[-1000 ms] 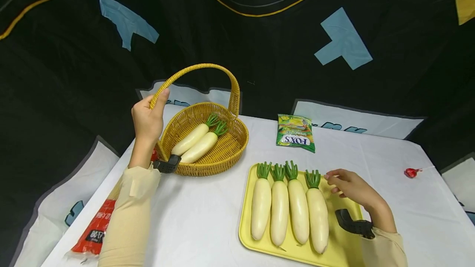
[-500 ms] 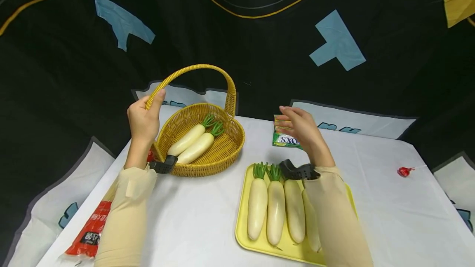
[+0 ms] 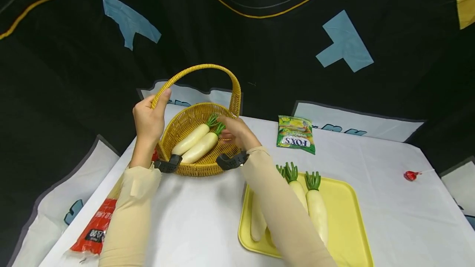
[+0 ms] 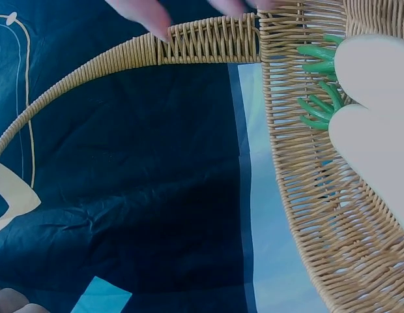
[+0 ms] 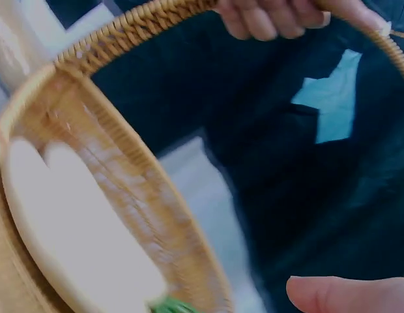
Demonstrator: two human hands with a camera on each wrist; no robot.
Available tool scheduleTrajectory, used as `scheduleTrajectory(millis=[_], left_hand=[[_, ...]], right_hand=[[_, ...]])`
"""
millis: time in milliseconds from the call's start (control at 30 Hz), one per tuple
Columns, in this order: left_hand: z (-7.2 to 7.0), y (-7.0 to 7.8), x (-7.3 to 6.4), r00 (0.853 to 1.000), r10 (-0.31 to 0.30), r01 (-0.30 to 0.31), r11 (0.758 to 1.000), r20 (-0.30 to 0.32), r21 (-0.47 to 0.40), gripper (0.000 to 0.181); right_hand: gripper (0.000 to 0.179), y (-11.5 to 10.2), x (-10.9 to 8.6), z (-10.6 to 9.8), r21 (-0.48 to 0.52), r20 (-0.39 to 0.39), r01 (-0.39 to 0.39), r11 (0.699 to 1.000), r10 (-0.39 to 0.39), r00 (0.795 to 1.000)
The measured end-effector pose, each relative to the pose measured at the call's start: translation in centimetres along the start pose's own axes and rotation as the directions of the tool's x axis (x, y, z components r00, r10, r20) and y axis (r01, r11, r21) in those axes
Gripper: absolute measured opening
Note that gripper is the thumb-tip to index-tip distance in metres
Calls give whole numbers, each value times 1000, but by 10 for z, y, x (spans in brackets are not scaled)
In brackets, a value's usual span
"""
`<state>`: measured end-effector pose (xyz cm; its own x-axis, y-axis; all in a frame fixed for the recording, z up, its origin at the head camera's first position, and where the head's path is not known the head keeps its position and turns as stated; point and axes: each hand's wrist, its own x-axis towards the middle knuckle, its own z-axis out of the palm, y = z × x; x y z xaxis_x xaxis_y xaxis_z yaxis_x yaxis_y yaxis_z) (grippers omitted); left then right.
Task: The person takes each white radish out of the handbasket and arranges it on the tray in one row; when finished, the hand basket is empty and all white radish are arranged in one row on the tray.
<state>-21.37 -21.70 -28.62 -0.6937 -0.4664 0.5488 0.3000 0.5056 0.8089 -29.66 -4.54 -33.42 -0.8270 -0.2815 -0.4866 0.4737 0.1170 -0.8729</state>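
Observation:
My left hand [image 3: 149, 114] grips the arched handle [image 3: 208, 66] of a yellow wicker basket [image 3: 208, 170], which tilts toward me on the table. Inside lie two white radishes [image 3: 200, 147] with green tops, side by side. Over the basket's right side reaches my right hand [image 3: 237, 131], its fingers beside the green tops and partly hidden. In the right wrist view its thumb [image 5: 345, 295] is extended, with nothing against it. Several more white radishes [image 3: 318, 213] lie in a row on a yellow tray [image 3: 346, 221], partly covered by my right sleeve.
A green tea packet [image 3: 295, 134] lies behind the tray. On the far right is a small red object [image 3: 411, 175]. A red and clear bag [image 3: 97, 226] lies along the left edge, partly under my left forearm. A black cloth [image 3: 259, 52] hangs behind the white table.
My right hand has swung from beside the tray's radishes, past the tea packet, leftward to the basket. The left hand keeps its grip on the handle, and the radishes stay in place.

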Motion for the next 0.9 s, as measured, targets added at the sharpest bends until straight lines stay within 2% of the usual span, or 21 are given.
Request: scheduleTrajectory(millis=[233,400,500,600,733,900], left_hand=[[0,1,1,1000,-10,10,1000,-1,14,44],[0,0,1,1000,-8,8,1000,1,13,43],[0,-2,0,1000,-9,8,1000,20,5,43],[0,-2,0,1000,-1,1,1000,20,5,43],[-1,-1,1,1000,6,-6,1000,1,11,43],[-2,-1,1,1000,-6,5,1000,8,9,43]], right_hand=[[70,22,17,31,141,36,-146,979,142,989],[63,33,28,38,279,61,-223,934,215,975],[57,40,33,41,327,59,-260,909,255,965],[51,43,37,45,287,34,-234,929,234,972],[43,46,39,52,114,-23,-147,983,150,988],[45,53,43,59,-45,-105,-106,993,100,989]])
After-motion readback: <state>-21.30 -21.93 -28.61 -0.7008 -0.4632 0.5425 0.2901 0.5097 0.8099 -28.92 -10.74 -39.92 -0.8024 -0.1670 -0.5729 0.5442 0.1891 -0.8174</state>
